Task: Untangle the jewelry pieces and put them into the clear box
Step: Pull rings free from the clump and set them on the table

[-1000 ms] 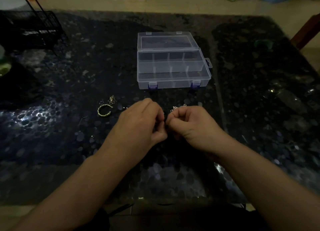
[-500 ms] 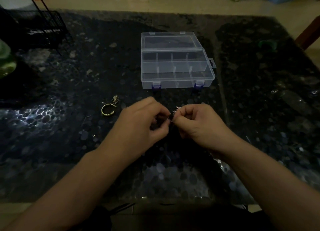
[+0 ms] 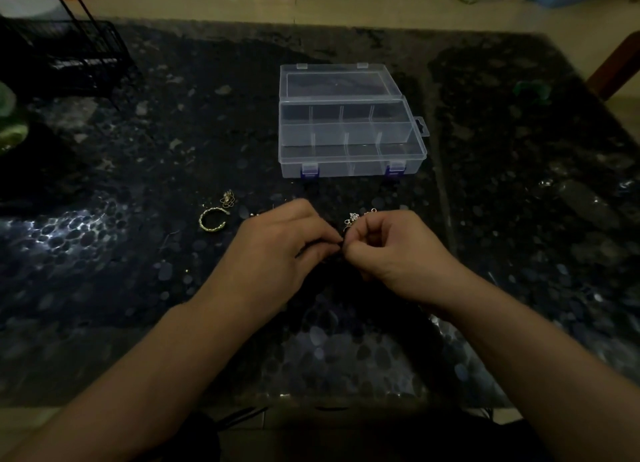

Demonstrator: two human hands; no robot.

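My left hand point(image 3: 280, 250) and my right hand point(image 3: 391, 250) meet fingertip to fingertip above the dark table, both pinching a small tangle of silver jewelry point(image 3: 354, 219) whose charms show just above my right knuckles. Most of the tangle is hidden between my fingers. A gold ring point(image 3: 212, 220) lies on the table to the left of my left hand, with a small gold earring cluster point(image 3: 228, 198) just behind it. The clear box point(image 3: 349, 149) stands open farther back, its lid folded away and its compartments showing nothing inside.
The dark speckled table point(image 3: 138, 288) is dim and glossy. A black wire rack point(image 3: 65, 56) stands at the back left corner, with a green object point(image 3: 10, 122) at the left edge. A small green item point(image 3: 531, 89) lies at the back right.
My hands have stayed together on the tangle, with the fingers shifting slightly. The silver charms now show a little more above my right hand.
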